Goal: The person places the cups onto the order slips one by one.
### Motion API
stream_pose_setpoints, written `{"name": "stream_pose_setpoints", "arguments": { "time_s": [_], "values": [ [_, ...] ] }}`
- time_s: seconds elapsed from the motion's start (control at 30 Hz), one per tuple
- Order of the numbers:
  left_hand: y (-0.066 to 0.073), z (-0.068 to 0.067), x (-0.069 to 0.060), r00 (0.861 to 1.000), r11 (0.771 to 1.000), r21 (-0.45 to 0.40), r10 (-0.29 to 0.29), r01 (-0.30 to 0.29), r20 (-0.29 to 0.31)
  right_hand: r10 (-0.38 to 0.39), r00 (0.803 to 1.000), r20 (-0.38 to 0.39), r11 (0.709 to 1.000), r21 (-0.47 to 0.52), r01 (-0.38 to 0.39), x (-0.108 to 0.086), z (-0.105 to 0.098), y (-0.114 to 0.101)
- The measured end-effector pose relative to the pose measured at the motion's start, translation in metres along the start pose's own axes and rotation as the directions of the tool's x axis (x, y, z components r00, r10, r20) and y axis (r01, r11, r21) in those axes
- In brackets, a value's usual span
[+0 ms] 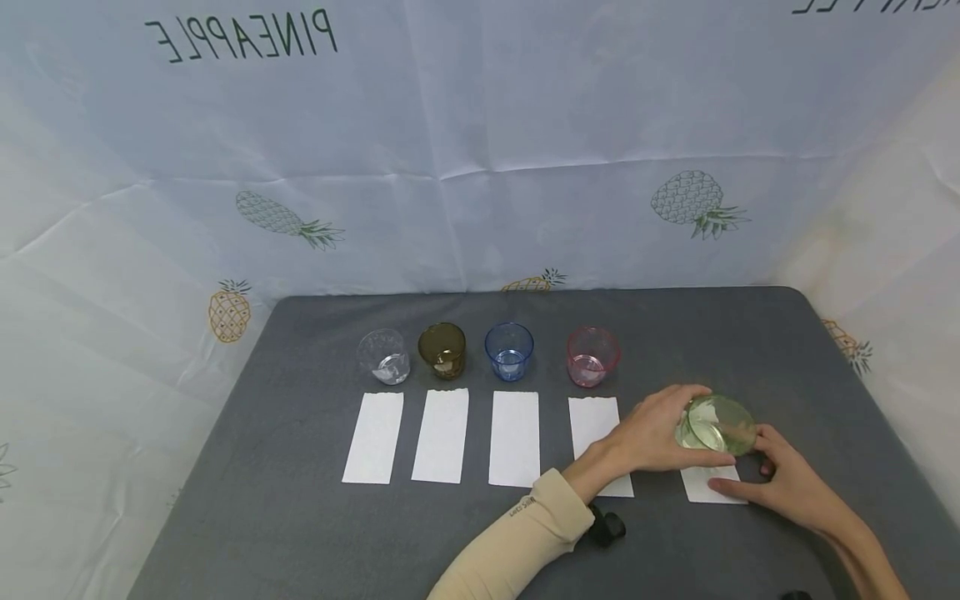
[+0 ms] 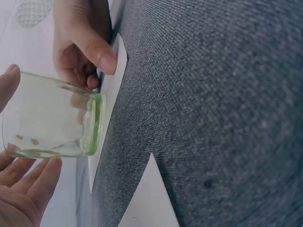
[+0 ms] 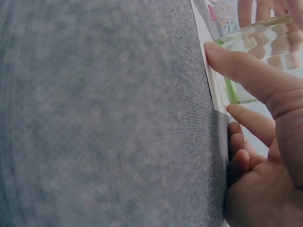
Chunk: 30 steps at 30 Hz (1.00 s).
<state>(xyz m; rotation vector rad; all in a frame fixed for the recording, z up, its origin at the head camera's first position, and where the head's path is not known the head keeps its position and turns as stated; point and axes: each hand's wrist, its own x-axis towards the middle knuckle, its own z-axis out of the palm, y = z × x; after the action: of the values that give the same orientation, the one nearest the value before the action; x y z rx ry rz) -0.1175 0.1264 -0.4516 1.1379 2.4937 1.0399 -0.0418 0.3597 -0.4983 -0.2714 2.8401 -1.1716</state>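
Observation:
My left hand (image 1: 660, 432) grips a pale green glass (image 1: 722, 425) from its left side, with the thumb and fingers around the wall. In the left wrist view, the glass (image 2: 52, 116) has its thick base close over a white paper sheet (image 2: 113, 82); whether they touch I cannot tell. My right hand (image 1: 791, 479) is low at the right of that sheet (image 1: 705, 487). In the right wrist view, its thumb (image 3: 232, 61) reaches the paper's edge and its index fingertip (image 3: 236, 112) is near the corner. The other fingers are bent on the tabletop.
Left of the green glass stand a clear glass (image 1: 384, 357), a brown glass (image 1: 442, 350), a blue glass (image 1: 509, 352) and a pink glass (image 1: 592, 357). White sheets (image 1: 513, 442) lie before them on the grey table (image 1: 300, 533). Pineapple-print cloth (image 1: 480, 225) hangs behind.

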Motion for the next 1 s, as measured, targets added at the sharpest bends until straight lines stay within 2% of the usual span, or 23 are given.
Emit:
{"name": "stream_pose_setpoints", "arguments": {
  "time_s": [0.53,1.0],
  "values": [
    [0.0042,0.0053,-0.0014,0.998,0.997,0.031,-0.069,0.069,0.001,0.044,0.997,0.061,0.999,0.012,-0.044,0.0007,-0.0024,-0.002],
    [0.0035,0.0057,-0.0036,0.998,0.997,0.032,-0.066,0.066,0.02,0.053,0.995,0.088,0.999,-0.006,-0.052,0.0004,-0.0034,-0.0035]
  ]
}}
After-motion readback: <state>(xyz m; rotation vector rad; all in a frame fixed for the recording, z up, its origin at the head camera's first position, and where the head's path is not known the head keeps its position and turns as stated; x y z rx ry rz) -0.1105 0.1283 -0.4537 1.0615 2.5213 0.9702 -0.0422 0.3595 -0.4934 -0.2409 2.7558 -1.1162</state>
